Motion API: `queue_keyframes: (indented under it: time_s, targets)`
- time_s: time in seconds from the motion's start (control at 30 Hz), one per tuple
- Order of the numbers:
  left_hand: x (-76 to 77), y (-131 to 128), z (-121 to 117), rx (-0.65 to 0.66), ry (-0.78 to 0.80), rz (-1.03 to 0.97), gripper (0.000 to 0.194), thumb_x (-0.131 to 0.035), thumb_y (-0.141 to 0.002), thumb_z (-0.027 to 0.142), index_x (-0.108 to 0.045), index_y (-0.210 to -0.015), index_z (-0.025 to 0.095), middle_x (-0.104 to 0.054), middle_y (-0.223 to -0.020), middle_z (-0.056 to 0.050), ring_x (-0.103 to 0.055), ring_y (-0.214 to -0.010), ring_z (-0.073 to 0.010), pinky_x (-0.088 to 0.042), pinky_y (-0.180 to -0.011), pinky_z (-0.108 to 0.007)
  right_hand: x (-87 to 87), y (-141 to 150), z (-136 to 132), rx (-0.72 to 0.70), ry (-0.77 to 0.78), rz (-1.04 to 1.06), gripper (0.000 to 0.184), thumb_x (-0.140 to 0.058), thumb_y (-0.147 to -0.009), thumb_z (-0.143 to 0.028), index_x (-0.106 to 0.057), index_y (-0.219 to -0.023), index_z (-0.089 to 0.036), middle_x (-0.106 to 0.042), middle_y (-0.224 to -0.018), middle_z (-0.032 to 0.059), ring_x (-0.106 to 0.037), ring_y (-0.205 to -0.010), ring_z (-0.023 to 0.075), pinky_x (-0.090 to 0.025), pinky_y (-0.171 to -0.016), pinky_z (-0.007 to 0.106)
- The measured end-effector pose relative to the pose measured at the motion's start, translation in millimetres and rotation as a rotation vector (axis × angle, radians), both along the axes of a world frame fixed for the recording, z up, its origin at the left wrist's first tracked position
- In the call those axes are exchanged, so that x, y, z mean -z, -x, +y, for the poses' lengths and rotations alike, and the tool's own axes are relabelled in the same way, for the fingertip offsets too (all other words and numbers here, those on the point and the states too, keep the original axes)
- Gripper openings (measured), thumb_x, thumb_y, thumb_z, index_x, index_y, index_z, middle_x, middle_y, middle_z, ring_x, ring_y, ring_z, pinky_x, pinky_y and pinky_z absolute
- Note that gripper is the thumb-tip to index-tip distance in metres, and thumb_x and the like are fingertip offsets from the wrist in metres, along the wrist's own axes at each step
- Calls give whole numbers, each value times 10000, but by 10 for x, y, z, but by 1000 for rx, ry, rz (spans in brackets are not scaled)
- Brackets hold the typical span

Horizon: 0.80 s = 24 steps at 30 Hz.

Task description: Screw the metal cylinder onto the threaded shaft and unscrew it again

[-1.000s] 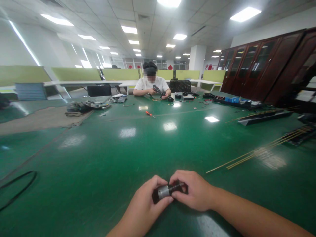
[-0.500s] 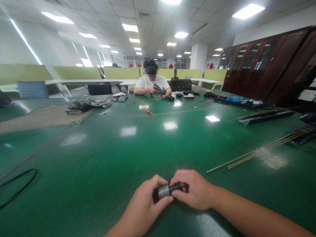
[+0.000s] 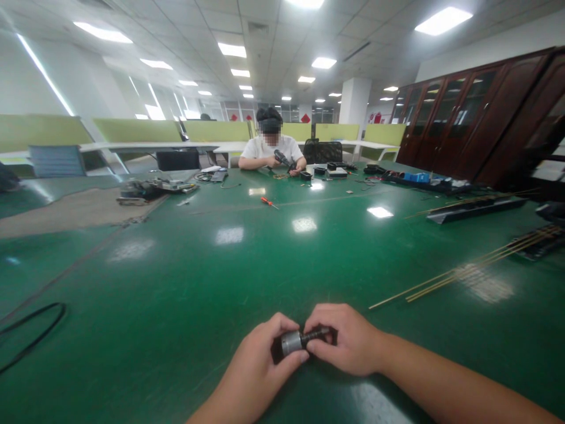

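Close to the near edge of the view, both hands hold a small metal part, a silver cylinder [image 3: 291, 343] with a dark stepped shaft [image 3: 316, 334] at its right end. My left hand [image 3: 258, 359] is closed around the silver cylinder, thumb below and fingers above. On the right side, the dark shaft is pinched between the thumb and fingers of my right hand [image 3: 346, 338]. The part lies roughly level, just above or on the green tabletop [image 3: 185, 294]; I cannot tell if it touches. Its left end is dark and partly hidden by my left hand.
Thin brass-coloured rods [image 3: 468, 270] lie to the right, near a black channel [image 3: 477, 210]. A black cable loop [image 3: 44, 333] is at the left. Farther off lies an orange screwdriver [image 3: 267, 201]. Across the table a person [image 3: 251, 148] holds a dark power tool [image 3: 282, 158].
The silver cylinder has shifted very slightly left along with my left hand's fingers. My right hand keeps nearly the same place and grip.
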State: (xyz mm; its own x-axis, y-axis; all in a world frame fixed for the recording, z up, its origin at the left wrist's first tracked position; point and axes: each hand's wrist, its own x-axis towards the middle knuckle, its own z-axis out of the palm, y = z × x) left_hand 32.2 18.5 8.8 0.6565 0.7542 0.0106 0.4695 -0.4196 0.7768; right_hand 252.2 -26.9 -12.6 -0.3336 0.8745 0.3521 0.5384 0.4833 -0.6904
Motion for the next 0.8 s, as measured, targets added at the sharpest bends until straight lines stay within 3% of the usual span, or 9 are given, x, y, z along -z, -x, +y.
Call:
queue_keyframes:
  time_s: [0.8]
  targets:
    - [-22, 2, -4, 8, -16, -4, 177, -679, -863, 315, -634, -1009, 226, -689, -958, -19, -624, -894, -215, -446, -789, -291, 6, -19, -6, 18, 26, 0, 105, -692, -853, -277, -659, -926, -209, -574, -750, -30, -545, -656, 120, -402, -625, 232]
